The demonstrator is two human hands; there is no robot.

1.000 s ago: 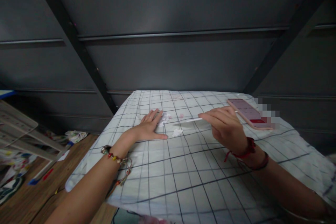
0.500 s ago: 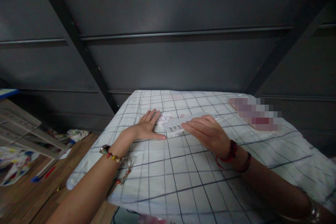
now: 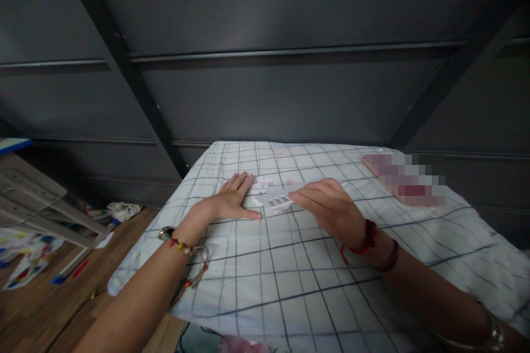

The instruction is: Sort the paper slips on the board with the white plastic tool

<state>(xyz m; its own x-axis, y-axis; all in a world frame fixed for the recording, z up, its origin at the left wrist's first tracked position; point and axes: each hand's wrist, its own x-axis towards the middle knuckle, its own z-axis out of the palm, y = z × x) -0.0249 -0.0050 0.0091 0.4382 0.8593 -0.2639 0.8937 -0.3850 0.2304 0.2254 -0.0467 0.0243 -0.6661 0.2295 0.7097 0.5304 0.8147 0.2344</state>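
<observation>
My left hand [image 3: 232,201] lies palm down on the checked cloth, its fingers stretched and spread, holding nothing. Just right of its thumb is a thin, whitish translucent plastic sheet with a row of several rectangular slots [image 3: 278,200]; I cannot make out its exact kind. My right hand [image 3: 329,207] is closed in a pinch at the right end of this piece, its fingertips partly covering it. Beyond the slotted piece, close to my left fingertips, sits a small crumpled white and pink scrap [image 3: 263,183].
A white cloth with dark grid lines [image 3: 290,270] covers the surface. A flat pinkish object, partly pixelated [image 3: 399,185], rests at the far right. Dark grey panels [image 3: 265,99] rise behind. At left, a stool-like frame [image 3: 53,198] stands on the wooden floor.
Both hands keep nearly the same places and poses. The whole view has shifted slightly, and the slotted plastic lies a touch flatter beside my right fingertips.
</observation>
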